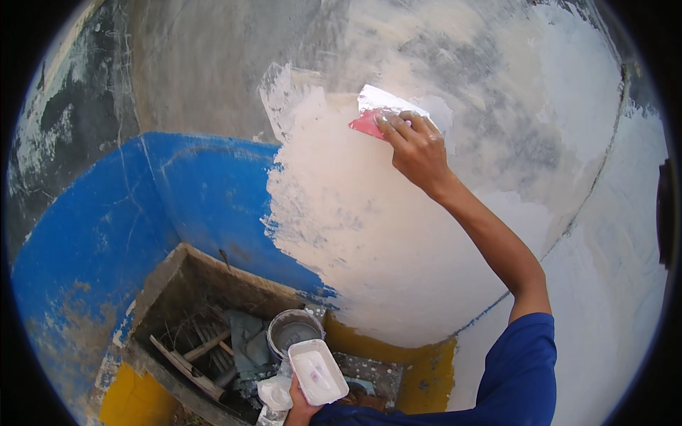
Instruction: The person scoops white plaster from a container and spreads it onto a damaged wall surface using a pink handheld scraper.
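My right hand (419, 148) is raised to the wall, its fingers closed round a red-pink putty scraper (368, 123). White paste coats the scraper's upper edge, which appears to lie against the wall (341, 206). A broad layer of white putty covers the wall around and below it, with a ragged left border over grey plaster and blue paint. Low in front of me, my left hand (301, 405) grips a white rectangular tub (317, 373) from its left side. White paste with a faint purple tint lies in the tub. The left fingers are partly hidden beneath it.
A concrete trough (160, 295) at lower left holds wooden sticks (206, 348) and a grey-green cloth (246, 344). A round bucket (295, 329) stands just behind the tub. Crumpled white plastic (275, 392) lies beside my left hand. Blue-painted wall (213, 188) meets a corner at left.
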Demonstrator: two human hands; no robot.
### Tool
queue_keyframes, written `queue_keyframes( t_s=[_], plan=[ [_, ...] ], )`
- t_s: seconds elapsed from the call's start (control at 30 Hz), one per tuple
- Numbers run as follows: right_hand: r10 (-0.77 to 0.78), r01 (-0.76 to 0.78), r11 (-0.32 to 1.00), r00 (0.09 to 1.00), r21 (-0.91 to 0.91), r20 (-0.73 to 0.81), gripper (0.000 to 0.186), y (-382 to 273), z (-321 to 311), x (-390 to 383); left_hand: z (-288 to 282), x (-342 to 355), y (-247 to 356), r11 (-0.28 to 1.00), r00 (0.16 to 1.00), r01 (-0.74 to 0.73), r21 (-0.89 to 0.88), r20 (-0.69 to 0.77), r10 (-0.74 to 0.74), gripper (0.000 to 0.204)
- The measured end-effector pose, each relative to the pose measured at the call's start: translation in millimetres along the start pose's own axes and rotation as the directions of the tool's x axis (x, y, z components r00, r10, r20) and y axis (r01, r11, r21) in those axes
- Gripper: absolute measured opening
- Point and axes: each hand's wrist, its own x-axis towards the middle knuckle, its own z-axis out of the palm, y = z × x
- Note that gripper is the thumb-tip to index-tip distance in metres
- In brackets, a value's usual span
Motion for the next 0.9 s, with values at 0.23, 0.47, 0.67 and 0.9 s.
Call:
queue_keyframes(
  t_s=[0.23,0.47,0.67,0.9],
  plan=[
    [0.086,-0.076,0.99,0.993,0.122,-0.076,0.042,-5,-23,21,-11,-2,0,0.998,0.999,0.035,-0.05,-0.008,-0.035,0.064],
    [0.074,-0.096,0.988,0.981,-0.121,-0.177,0.042,43,-14,31,-5,-3,1,0.998,1.0,-0.003,-0.059,-0.019,0.002,0.063],
    [-0.181,0.129,0.952,0.968,0.276,0.172,0.034,-49,23,-19,4,-2,6,0.999,1.0,0.03,-0.017,-0.008,-0.03,0.064],
    [0.075,-0.08,0.997,0.981,-0.021,-0.179,0.04,24,-13,49,10,-5,6,0.999,1.0,0.027,-0.029,0.005,-0.027,0.063]
  ],
)
